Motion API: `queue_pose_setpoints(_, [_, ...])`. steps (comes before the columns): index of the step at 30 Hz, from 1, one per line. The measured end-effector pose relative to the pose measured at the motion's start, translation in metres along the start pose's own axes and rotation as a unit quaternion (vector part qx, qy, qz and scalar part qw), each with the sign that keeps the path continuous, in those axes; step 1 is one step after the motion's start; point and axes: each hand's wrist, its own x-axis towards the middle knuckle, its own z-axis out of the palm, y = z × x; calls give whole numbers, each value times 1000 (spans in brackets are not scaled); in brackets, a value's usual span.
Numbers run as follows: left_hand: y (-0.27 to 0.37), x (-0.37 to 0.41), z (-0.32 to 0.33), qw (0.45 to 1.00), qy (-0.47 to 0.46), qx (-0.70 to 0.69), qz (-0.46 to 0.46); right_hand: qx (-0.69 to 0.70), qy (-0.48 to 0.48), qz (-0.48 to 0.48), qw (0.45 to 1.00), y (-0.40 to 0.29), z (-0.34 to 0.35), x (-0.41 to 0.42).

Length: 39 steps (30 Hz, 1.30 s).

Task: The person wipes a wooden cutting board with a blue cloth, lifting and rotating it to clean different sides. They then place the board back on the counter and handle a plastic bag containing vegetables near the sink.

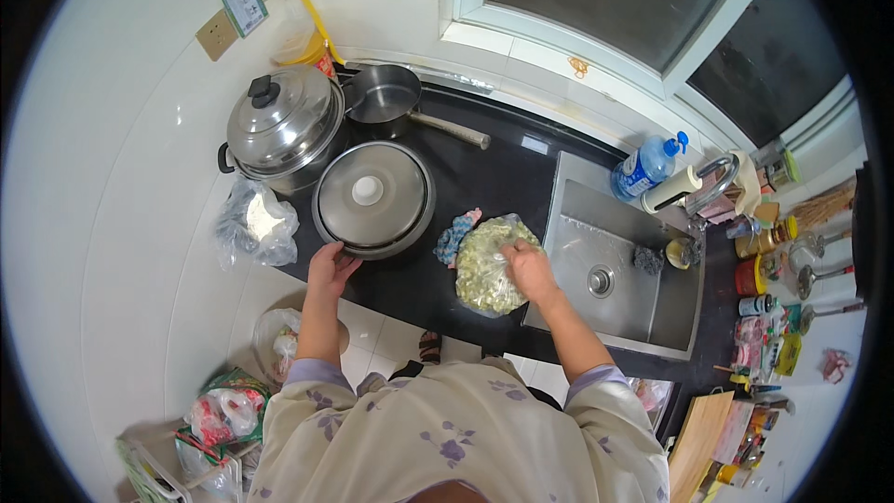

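Note:
My right hand [529, 270] grips the gathered top of a clear plastic bag full of chopped pale green vegetables [489, 272], at the counter's front beside the sink. To the left, my left hand [334, 271] touches the near rim of a round steel pot with a flat lid and white knob [370, 192]; whether its fingers grip the rim cannot be told. A crumpled blue and pink cloth [455, 236] lies between the pot and the bag, against the bag's left side.
A large lidded steel pot [283, 126] and a saucepan [384, 101] stand behind. A plastic bag with white contents [258, 223] is at the left. Right are the steel sink [607, 223], a blue soap bottle [646, 166], a faucet [716, 181] and several jars.

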Motion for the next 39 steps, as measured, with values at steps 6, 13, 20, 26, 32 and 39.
queue_pose_setpoints(6, [0,-10,5,994,-46,0,-97,5,45,59,997,-12,-42,-42])
queue_pose_setpoints(13, [-92,-50,64,655,-247,575,423,43,104,202,973,-30,-97,-109])
queue_pose_setpoints(20, [-156,44,143,496,-228,672,500,42,130,268,954,-38,-87,-161])
queue_pose_setpoints(26, [-159,45,229,463,-207,693,512,86,120,309,939,-47,-75,-183])
queue_pose_setpoints(32, [-211,-24,179,401,-497,560,528,109,113,314,936,-41,-74,-205])
queue_pose_setpoints(39, [-167,-58,103,334,-543,611,469,112,152,307,933,-17,-91,-217])
